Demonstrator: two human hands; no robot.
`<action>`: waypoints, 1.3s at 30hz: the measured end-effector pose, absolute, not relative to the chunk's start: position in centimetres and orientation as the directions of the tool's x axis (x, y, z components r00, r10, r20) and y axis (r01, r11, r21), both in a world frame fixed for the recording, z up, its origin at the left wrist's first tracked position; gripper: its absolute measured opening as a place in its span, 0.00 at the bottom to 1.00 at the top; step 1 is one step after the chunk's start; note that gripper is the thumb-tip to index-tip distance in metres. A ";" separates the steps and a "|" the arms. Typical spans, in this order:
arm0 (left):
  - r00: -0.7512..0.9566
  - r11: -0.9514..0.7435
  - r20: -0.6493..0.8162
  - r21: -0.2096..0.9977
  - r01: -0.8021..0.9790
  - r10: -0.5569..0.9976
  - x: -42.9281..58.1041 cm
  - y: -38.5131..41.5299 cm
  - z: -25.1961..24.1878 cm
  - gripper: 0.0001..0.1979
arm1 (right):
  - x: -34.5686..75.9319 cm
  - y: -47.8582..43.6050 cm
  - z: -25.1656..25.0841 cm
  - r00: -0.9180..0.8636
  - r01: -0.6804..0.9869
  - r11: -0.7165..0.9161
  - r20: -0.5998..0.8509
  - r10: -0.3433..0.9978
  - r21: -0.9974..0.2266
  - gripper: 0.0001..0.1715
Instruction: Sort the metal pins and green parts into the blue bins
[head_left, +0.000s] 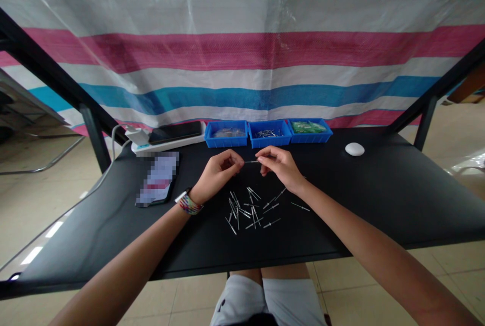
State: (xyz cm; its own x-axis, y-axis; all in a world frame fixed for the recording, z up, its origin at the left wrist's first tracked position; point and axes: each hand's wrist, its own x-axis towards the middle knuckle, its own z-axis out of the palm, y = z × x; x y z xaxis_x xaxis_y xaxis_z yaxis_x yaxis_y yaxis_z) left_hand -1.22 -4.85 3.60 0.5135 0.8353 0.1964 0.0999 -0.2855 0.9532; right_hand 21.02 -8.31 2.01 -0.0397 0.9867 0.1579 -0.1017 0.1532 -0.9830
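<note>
A thin silver pop rivet [251,162] lies level in the air between my two hands. My left hand [220,173] pinches its left end with thumb and fingertips. At the other end, the closed thumb and fingers of my right hand [279,165] grip it. Below the hands, several loose pop rivets [248,210] are scattered on the black table [326,245], some crossing one another. More rivets fill the middle blue bin [270,141], just behind my fingers.
Beside the middle bin stand a left blue bin [226,141] with small bags and a right blue bin [309,136] with green-marked packets. A phone [158,179], a power strip [170,146] with a dark phone [175,132] on it, and a white mouse [354,149] are also there.
</note>
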 end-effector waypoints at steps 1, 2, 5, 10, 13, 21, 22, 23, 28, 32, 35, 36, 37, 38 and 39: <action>0.507 -0.293 0.206 0.951 0.096 0.837 -1.2 -4.9 3.6 0.13 | 21.1 -8.3 2.0 -0.054 -0.106 0.126 0.132 0.990 -0.986 0.17; 0.501 -0.299 0.215 0.950 0.093 0.838 -1.2 -4.9 3.6 0.13 | 21.1 -8.4 2.1 -0.071 -0.110 0.104 0.112 0.991 -0.988 0.17; 0.485 -0.313 0.229 0.945 0.097 0.844 -1.2 -4.9 3.6 0.13 | 21.0 -8.6 2.1 -0.105 -0.118 0.081 0.094 0.990 -0.990 0.18; 0.489 -0.312 0.218 0.943 0.117 0.844 -1.2 -4.9 3.5 0.13 | 20.8 -8.8 2.1 -0.078 -0.103 0.124 0.132 0.988 -0.987 0.17; 0.513 -0.282 0.185 0.952 0.118 0.838 -1.2 -4.9 3.6 0.13 | 20.8 -8.7 2.1 -0.054 -0.084 0.166 0.171 0.984 -0.982 0.17; 0.549 -0.268 0.142 0.951 0.156 0.824 -1.1 -5.0 3.8 0.15 | 20.8 -8.6 1.8 -0.038 -0.030 0.252 0.253 0.967 -0.967 0.13; 0.546 -0.274 0.152 0.950 0.149 0.824 -1.1 -5.0 3.8 0.14 | 20.8 -8.6 1.8 -0.039 -0.027 0.248 0.249 0.968 -0.968 0.13; 0.540 -0.281 0.163 0.949 0.142 0.826 -1.1 -5.1 3.8 0.14 | 20.8 -8.6 1.8 -0.043 -0.025 0.238 0.239 0.970 -0.971 0.14; 0.496 -0.311 0.213 0.943 0.123 0.842 -1.2 -5.1 3.8 0.14 | 20.8 -8.9 2.1 -0.109 -0.052 0.146 0.151 0.983 -0.988 0.16; 0.487 -0.330 0.228 0.934 0.133 0.843 -1.2 -5.1 3.8 0.14 | 20.6 -9.0 2.2 -0.103 -0.109 0.130 0.142 0.985 -0.985 0.15; 0.495 -0.336 0.226 0.931 0.144 0.839 -1.1 -5.1 3.7 0.13 | 20.5 -9.0 2.2 -0.074 -0.116 0.143 0.152 0.986 -0.983 0.16; 0.501 -0.332 0.220 0.932 0.146 0.837 -1.1 -5.1 3.7 0.13 | 20.5 -8.9 2.2 -0.065 -0.110 0.149 0.157 0.985 -0.983 0.17; 0.511 -0.325 0.211 0.934 0.146 0.834 -1.1 -5.1 3.7 0.13 | 20.5 -8.8 2.2 -0.054 -0.104 0.156 0.162 0.985 -0.982 0.16; 0.526 -0.319 0.198 0.936 0.149 0.827 -1.1 -5.0 3.7 0.12 | 20.6 -8.7 2.2 -0.037 -0.099 0.166 0.171 0.985 -0.981 0.16; 0.546 -0.316 0.184 0.935 0.157 0.817 -1.2 -5.0 3.7 0.11 | 20.8 -8.6 2.1 -0.011 -0.093 0.182 0.183 0.983 -0.979 0.16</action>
